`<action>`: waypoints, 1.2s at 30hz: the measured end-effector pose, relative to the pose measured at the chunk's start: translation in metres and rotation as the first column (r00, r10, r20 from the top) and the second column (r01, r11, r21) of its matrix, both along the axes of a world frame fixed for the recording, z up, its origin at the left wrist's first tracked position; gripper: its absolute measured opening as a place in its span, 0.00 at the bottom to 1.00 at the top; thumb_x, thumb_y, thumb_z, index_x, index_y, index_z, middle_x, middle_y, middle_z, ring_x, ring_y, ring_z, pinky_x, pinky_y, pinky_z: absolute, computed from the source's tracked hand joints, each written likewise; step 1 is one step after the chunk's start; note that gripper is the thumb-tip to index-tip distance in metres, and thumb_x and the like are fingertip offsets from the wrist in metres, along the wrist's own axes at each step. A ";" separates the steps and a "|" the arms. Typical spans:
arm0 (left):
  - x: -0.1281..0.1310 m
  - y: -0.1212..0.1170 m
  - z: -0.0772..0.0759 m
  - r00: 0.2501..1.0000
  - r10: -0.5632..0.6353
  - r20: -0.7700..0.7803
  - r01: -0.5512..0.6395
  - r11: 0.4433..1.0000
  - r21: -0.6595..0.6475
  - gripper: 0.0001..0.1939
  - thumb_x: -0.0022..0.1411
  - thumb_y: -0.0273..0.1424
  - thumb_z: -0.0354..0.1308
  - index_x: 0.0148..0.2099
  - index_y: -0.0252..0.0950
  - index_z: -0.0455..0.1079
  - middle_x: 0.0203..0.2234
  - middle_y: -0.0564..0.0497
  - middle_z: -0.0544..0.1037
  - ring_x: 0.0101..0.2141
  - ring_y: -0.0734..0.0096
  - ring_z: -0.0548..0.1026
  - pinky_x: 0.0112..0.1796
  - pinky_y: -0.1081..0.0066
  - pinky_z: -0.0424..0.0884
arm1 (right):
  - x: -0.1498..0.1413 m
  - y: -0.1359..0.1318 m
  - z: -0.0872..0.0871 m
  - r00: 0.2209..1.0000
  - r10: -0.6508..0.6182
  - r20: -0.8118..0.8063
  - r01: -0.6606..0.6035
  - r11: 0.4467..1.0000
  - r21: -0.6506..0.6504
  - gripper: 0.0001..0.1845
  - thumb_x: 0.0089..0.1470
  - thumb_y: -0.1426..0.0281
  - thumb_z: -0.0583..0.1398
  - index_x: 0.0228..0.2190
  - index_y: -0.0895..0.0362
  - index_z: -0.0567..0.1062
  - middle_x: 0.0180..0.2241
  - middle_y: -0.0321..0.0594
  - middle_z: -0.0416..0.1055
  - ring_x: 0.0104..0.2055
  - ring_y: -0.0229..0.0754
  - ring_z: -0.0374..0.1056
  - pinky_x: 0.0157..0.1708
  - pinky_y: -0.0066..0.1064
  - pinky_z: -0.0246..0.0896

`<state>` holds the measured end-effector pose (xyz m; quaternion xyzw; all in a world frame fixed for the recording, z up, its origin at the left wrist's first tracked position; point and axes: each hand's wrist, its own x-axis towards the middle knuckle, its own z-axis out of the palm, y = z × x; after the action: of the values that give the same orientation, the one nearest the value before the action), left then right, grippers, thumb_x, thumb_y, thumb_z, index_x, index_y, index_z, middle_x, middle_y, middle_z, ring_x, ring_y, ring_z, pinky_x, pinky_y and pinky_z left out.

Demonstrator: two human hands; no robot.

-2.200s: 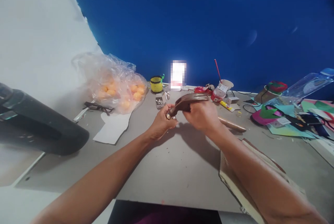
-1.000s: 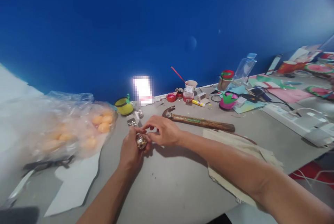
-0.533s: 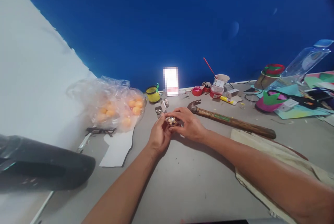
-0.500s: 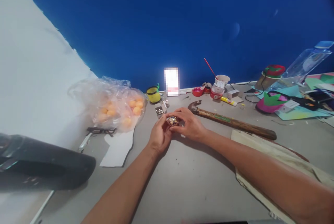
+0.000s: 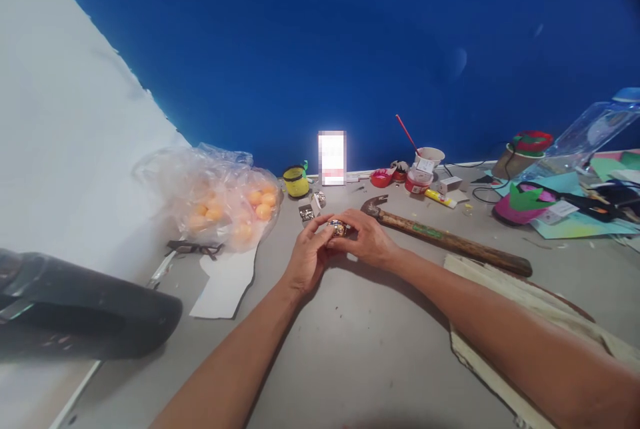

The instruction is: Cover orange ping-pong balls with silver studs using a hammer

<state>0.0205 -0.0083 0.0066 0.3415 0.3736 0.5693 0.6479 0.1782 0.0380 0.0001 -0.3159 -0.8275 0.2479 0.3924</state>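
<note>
Both my hands meet above the grey table, closed around a small shiny round metal piece (image 5: 339, 228) with a gold and silver glint. My left hand (image 5: 306, 254) grips it from the left, its thumb lying along the near side. From the right, the fingers and thumb of my right hand (image 5: 371, 239) curl around its edge. Exactly what kind of piece it is cannot be made out. Just beyond my hands lie small silvery pieces (image 5: 306, 214) in a little box. A claw hammer (image 5: 440, 234) lies just right of my right hand.
A plastic bag of orange balls (image 5: 235, 205), glasses (image 5: 193, 247) and white paper (image 5: 227, 285) are on the left, near a dark cylinder (image 5: 95, 309). A bright screen (image 5: 332, 159) stands behind. Cups, a glue tube (image 5: 440, 199), craft paper and a beige cloth (image 5: 480, 309) are right.
The metal piece has been turned in my fingers, and my left thumb has come across it. The view has shifted slightly.
</note>
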 end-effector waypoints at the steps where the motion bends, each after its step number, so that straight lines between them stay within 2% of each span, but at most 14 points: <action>1: 0.000 0.000 0.000 1.000 -0.008 0.002 0.008 1.000 0.006 0.25 0.56 0.40 0.72 0.51 0.34 0.74 0.38 0.47 0.81 0.32 0.68 0.78 0.32 0.70 0.74 | 0.000 0.000 -0.001 1.000 -0.004 0.013 0.004 1.000 0.004 0.14 0.56 0.66 0.70 0.44 0.55 0.79 0.39 0.39 0.76 0.43 0.44 0.70 0.48 0.35 0.62; 4: -0.002 0.000 -0.003 0.999 -0.024 -0.031 0.024 1.000 0.002 0.26 0.54 0.40 0.72 0.52 0.34 0.74 0.37 0.47 0.81 0.33 0.68 0.78 0.34 0.70 0.74 | 0.001 0.000 -0.003 0.996 -0.021 0.082 0.019 0.999 0.027 0.13 0.57 0.65 0.70 0.43 0.55 0.79 0.40 0.41 0.76 0.44 0.45 0.69 0.49 0.36 0.62; 7: -0.003 0.002 -0.009 0.988 -0.014 -0.154 0.013 1.000 -0.002 0.28 0.54 0.38 0.73 0.54 0.36 0.72 0.35 0.49 0.81 0.32 0.68 0.78 0.35 0.70 0.73 | 0.000 -0.001 -0.005 0.988 -0.037 0.149 0.030 0.998 0.053 0.10 0.57 0.65 0.69 0.40 0.56 0.79 0.38 0.41 0.75 0.42 0.45 0.68 0.46 0.36 0.61; 11: -0.001 0.001 -0.014 0.941 0.028 -0.337 -0.014 0.999 0.045 0.29 0.56 0.43 0.71 0.55 0.37 0.70 0.27 0.54 0.78 0.27 0.71 0.74 0.31 0.72 0.69 | 0.001 0.000 -0.008 0.974 -0.039 0.221 0.021 0.996 0.086 0.10 0.56 0.69 0.69 0.40 0.56 0.78 0.38 0.41 0.75 0.43 0.46 0.68 0.46 0.36 0.61; 14: 0.000 -0.001 -0.010 0.887 0.110 -0.449 -0.074 0.993 0.097 0.27 0.58 0.46 0.68 0.54 0.37 0.71 0.28 0.52 0.78 0.26 0.70 0.74 0.29 0.71 0.68 | 0.003 0.002 -0.008 0.968 -0.030 0.248 0.009 0.997 0.083 0.13 0.58 0.66 0.68 0.44 0.56 0.78 0.41 0.43 0.75 0.45 0.47 0.68 0.48 0.37 0.61; 17: -0.008 0.002 -0.002 0.751 0.308 -0.583 -0.214 0.950 0.227 0.18 0.61 0.45 0.63 0.46 0.37 0.75 0.35 0.48 0.81 0.31 0.68 0.76 0.31 0.71 0.70 | 0.006 0.004 -0.005 0.948 -0.030 0.317 0.004 0.997 0.081 0.19 0.59 0.60 0.68 0.47 0.57 0.77 0.43 0.45 0.75 0.47 0.48 0.68 0.49 0.37 0.60; 18: -0.013 0.004 0.000 0.714 0.341 -0.612 -0.240 0.940 0.244 0.15 0.62 0.44 0.62 0.42 0.37 0.75 0.35 0.48 0.81 0.31 0.68 0.77 0.31 0.71 0.69 | 0.006 0.005 -0.004 0.935 -0.024 0.353 -0.007 0.996 0.085 0.20 0.59 0.59 0.69 0.48 0.58 0.77 0.44 0.46 0.75 0.47 0.49 0.68 0.49 0.38 0.60; 22: -0.035 0.018 0.002 0.580 0.399 -0.710 -0.344 0.910 0.230 0.10 0.58 0.37 0.60 0.37 0.36 0.75 0.31 0.49 0.80 0.27 0.69 0.74 0.29 0.71 0.67 | 0.006 0.004 0.002 0.877 0.013 0.481 -0.063 0.994 0.088 0.21 0.58 0.58 0.69 0.47 0.58 0.77 0.45 0.47 0.75 0.49 0.50 0.67 0.47 0.38 0.59; 26: -0.051 0.027 0.003 0.387 0.387 -0.837 -0.363 0.898 0.247 0.13 0.56 0.35 0.58 0.41 0.36 0.77 0.26 0.50 0.78 0.27 0.66 0.72 0.30 0.69 0.66 | 0.004 0.004 0.004 0.841 0.023 0.541 -0.079 0.994 0.080 0.19 0.59 0.58 0.68 0.46 0.57 0.78 0.45 0.47 0.75 0.50 0.50 0.67 0.46 0.37 0.58; 29: -0.056 0.037 0.011 0.221 0.374 -0.901 -0.275 0.910 0.310 0.14 0.59 0.34 0.55 0.42 0.36 0.79 0.28 0.48 0.80 0.29 0.63 0.74 0.33 0.67 0.67 | 0.004 0.007 0.004 0.842 0.047 0.538 -0.109 0.991 0.084 0.20 0.58 0.57 0.69 0.46 0.57 0.78 0.45 0.47 0.75 0.50 0.50 0.68 0.46 0.37 0.59; 31: -0.056 0.049 0.019 0.088 0.382 -0.920 -0.094 0.923 0.374 0.12 0.60 0.31 0.54 0.39 0.37 0.79 0.36 0.45 0.83 0.35 0.60 0.77 0.38 0.66 0.68 | 0.004 0.008 0.004 0.841 0.054 0.539 -0.120 0.989 0.087 0.20 0.58 0.57 0.69 0.46 0.57 0.78 0.45 0.47 0.76 0.50 0.50 0.68 0.46 0.37 0.59; 32: -0.056 0.056 0.022 0.005 0.350 -0.937 0.005 0.937 0.350 0.12 0.60 0.30 0.54 0.37 0.37 0.79 0.37 0.44 0.83 0.38 0.58 0.77 0.38 0.66 0.68 | 0.005 0.008 0.005 0.838 0.053 0.544 -0.120 0.989 0.088 0.20 0.58 0.57 0.69 0.46 0.57 0.78 0.45 0.47 0.76 0.50 0.50 0.68 0.45 0.37 0.59; 34: -0.055 0.071 0.028 -0.155 0.189 -0.970 0.141 0.976 0.167 0.10 0.58 0.29 0.55 0.33 0.38 0.79 0.34 0.44 0.83 0.37 0.57 0.77 0.35 0.67 0.65 | 0.005 0.008 0.006 0.830 0.046 0.556 -0.112 0.990 0.085 0.20 0.59 0.57 0.68 0.46 0.57 0.78 0.46 0.47 0.76 0.50 0.50 0.69 0.45 0.37 0.59; 36: -0.055 0.084 0.031 -0.188 0.141 -0.972 0.163 0.980 0.110 0.06 0.54 0.28 0.59 0.30 0.38 0.78 0.28 0.46 0.81 0.33 0.59 0.76 0.32 0.68 0.62 | 0.006 0.007 0.008 0.828 0.045 0.559 -0.112 0.990 0.087 0.19 0.59 0.58 0.68 0.46 0.57 0.78 0.46 0.46 0.76 0.50 0.49 0.69 0.45 0.36 0.59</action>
<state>-0.0344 0.0756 0.0381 0.7207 0.6755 0.1261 0.0912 0.1838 0.0450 0.0079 -0.3167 -0.9310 0.1129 0.1425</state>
